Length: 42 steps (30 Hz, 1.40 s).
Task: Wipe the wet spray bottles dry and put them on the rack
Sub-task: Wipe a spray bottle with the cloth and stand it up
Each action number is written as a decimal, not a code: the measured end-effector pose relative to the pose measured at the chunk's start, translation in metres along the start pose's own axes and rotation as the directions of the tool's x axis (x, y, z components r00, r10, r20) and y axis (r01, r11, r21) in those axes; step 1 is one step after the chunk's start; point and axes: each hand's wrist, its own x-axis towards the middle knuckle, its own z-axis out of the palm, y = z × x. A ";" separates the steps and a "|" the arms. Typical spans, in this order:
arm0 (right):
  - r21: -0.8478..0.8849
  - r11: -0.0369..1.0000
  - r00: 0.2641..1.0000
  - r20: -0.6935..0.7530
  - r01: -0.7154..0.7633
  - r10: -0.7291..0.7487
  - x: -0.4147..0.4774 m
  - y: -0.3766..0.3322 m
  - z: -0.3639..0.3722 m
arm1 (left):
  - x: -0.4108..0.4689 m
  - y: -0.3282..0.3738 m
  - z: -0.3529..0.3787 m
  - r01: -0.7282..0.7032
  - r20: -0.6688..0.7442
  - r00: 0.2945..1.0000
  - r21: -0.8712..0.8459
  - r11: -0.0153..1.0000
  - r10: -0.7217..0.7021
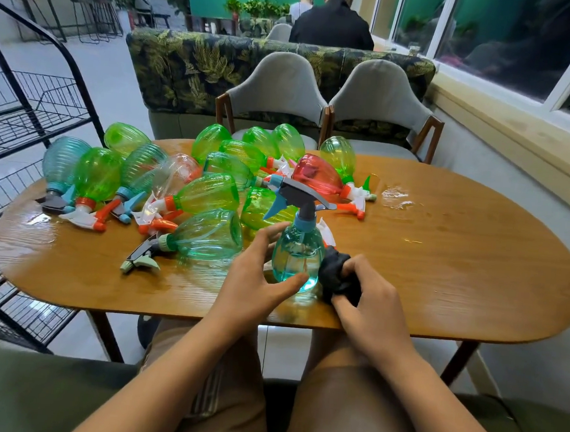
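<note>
A teal spray bottle (297,255) with a grey-and-blue trigger head stands upright near the front edge of the wooden table (442,260). My left hand (255,281) holds its left side, thumb across the base and fingers curved round the body. My right hand (371,306) grips a bunched black cloth (335,275) pressed against the bottle's right side. Several green, teal, clear and red spray bottles (211,193) lie in a heap on the table behind. The black wire rack (31,113) stands left of the table.
Water patches (396,195) shine on the table's right half. Two grey chairs (379,101) and a leaf-patterned sofa back stand across the table. A window wall runs along the right. Two people sit with their backs turned far behind.
</note>
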 end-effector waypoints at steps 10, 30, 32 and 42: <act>0.039 0.999 1.000 0.017 0.021 -0.021 0.007 0.006 -0.005 | 0.009 0.001 0.009 0.032 -0.006 0.999 -0.050 0.998 -0.032; -0.141 0.984 0.993 0.068 0.105 -0.096 0.014 0.015 -0.013 | 0.015 -0.002 0.018 0.035 -0.025 0.999 0.078 0.996 -0.033; -0.226 0.966 0.984 0.154 0.125 -0.092 0.015 0.015 -0.016 | 0.014 0.000 0.017 0.041 -0.027 0.999 0.069 0.997 -0.040; 0.067 0.996 0.997 0.054 0.058 -0.062 0.044 -0.023 -0.027 | 0.003 0.017 -0.017 0.064 -0.109 0.992 0.044 0.997 -0.059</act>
